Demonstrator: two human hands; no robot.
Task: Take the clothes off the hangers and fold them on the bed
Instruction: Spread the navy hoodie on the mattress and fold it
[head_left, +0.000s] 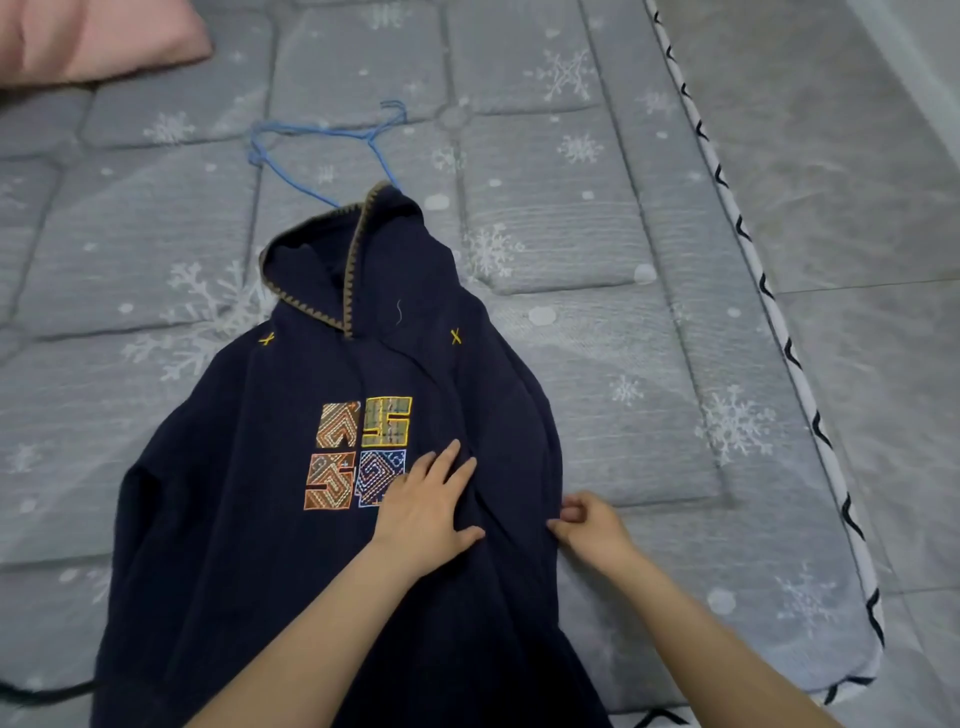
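A dark navy hoodie (249, 519) with embroidered colourful squares on its chest lies face up on the grey snowflake mattress (597, 218), hood pointing away. My left hand (431, 504) rests flat on the chest just right of the embroidery, fingers straight. My right hand (589, 522) pinches the hoodie's right side edge with curled fingers. A blue wire hanger (322, 137) lies bare on the mattress beyond the hood, its lower part hidden behind the hood.
A pink pillow (93, 36) sits at the far left corner. The mattress's white edge with black marks (795, 358) runs down the right, with grey floor (857, 182) beyond. A dark cord (47, 693) lies at the lower left.
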